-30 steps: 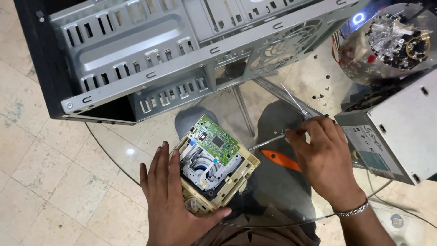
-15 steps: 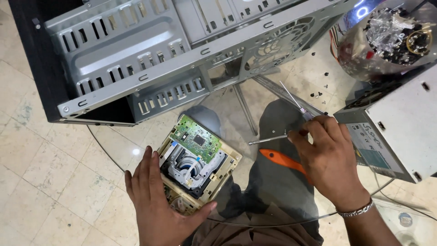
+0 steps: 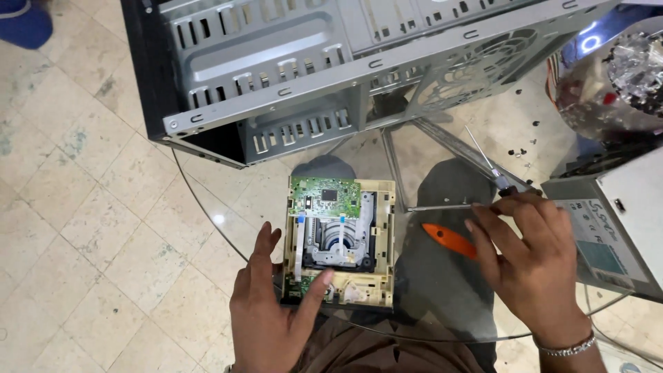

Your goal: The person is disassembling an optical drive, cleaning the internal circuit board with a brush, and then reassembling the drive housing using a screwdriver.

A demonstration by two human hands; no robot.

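Note:
An opened optical drive [image 3: 359,283] with a beige frame, a green circuit board and a bare metal mechanism lies on the glass table [image 3: 207,207] in front of me. My left hand [image 3: 269,318] grips its near left corner, thumb on top and fingers along the left side. My right hand [image 3: 532,269] is to the right of the drive, closed around a thin screwdriver [image 3: 442,207] whose metal shaft points left toward the drive. A second thin shaft [image 3: 483,155] sticks up and away from the same hand. An orange-handled tool [image 3: 449,240] lies just left of that hand.
A grey metal computer case [image 3: 311,69] lies open across the far side of the table. A boxy power supply [image 3: 608,235] sits at the right edge, with a shiny foil-filled bowl [image 3: 615,76] behind it. Small dark screws [image 3: 521,148] are scattered nearby. Tiled floor lies at the left.
My left hand has turned the drive from a slanted position to square in front of me. My right hand has stayed by the power supply with the screwdriver.

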